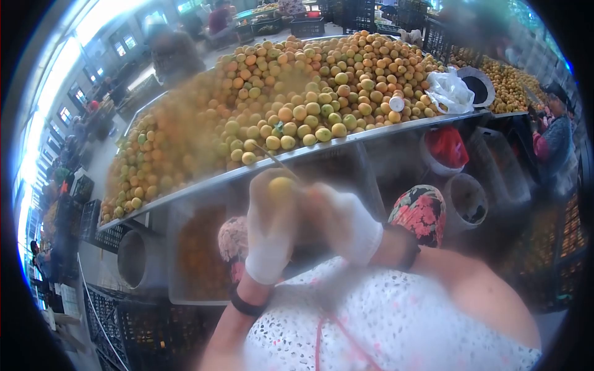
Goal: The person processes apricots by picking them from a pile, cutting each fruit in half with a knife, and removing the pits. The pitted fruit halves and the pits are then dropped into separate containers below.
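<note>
My left hand (pixel 267 213), in a white glove, is closed around a yellow-green fruit (pixel 281 187). Close beside it on the right is my right hand (pixel 340 213), also gloved in white, with its fingers bent toward the fruit; blur hides what they grip. A thin pointed tool (pixel 275 161) sticks up to the left from between the hands. Beyond them, a metal-edged table (pixel 297 156) bears a large heap of yellow and orange fruit (pixel 297 114). Below my left hand is a translucent bin (pixel 204 260) with orange contents.
A clear plastic bag (pixel 450 91) lies at the heap's right end. Red cloth (pixel 447 148) and an upright tube-like container (pixel 465 199) stand right of my hands. Black crates (pixel 136 321) are at lower left. Another person (pixel 554 139) sits at far right.
</note>
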Tool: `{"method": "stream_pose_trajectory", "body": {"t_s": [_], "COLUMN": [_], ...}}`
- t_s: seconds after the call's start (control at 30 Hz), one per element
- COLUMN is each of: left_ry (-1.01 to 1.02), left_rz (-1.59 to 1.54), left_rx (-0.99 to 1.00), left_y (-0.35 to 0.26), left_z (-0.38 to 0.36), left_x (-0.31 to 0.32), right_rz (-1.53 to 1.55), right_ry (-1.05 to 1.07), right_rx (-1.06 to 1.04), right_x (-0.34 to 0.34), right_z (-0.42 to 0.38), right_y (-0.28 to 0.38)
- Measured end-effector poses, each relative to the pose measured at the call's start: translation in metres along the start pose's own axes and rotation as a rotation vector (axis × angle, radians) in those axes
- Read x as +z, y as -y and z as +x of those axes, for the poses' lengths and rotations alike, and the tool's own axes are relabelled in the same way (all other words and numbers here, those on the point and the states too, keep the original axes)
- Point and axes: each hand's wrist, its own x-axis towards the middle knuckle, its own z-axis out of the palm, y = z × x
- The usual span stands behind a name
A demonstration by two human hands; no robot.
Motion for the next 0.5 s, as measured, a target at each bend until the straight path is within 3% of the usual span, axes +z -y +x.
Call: {"method": "stream_pose_trajectory", "body": {"t_s": [0.1, 0.3, 0.37, 0.43, 0.5], "left_ry": [-0.006, -0.024, 0.002, 0.036, 0.06], "left_rz": [-0.045, 0.15, -0.039, -0.193, -0.341], "left_rx": [0.006, 0.144, 0.058, -0.04, -0.132], "left_y": [0.006, 0.028, 0.025, 0.014, 0.009], "left_z": [0.006, 0.018, 0.02, 0.022, 0.027], "left_x": [-0.002, -0.015, -0.017, -0.02, -0.025], "right_rz": [0.141, 0.324, 0.412, 0.931, 1.007], "right_ry": [-0.005, -0.019, -0.036, 0.21, 0.246], "right_rx": [0.086, 0.21, 0.204, 0.833, 0.848], "right_x": [0.004, 0.017, 0.014, -0.005, -0.006], "right_z": [0.005, 0.017, 0.022, 0.029, 0.029], "right_y": [-0.005, -0.009, -0.01, -0.001, -0.001]}}
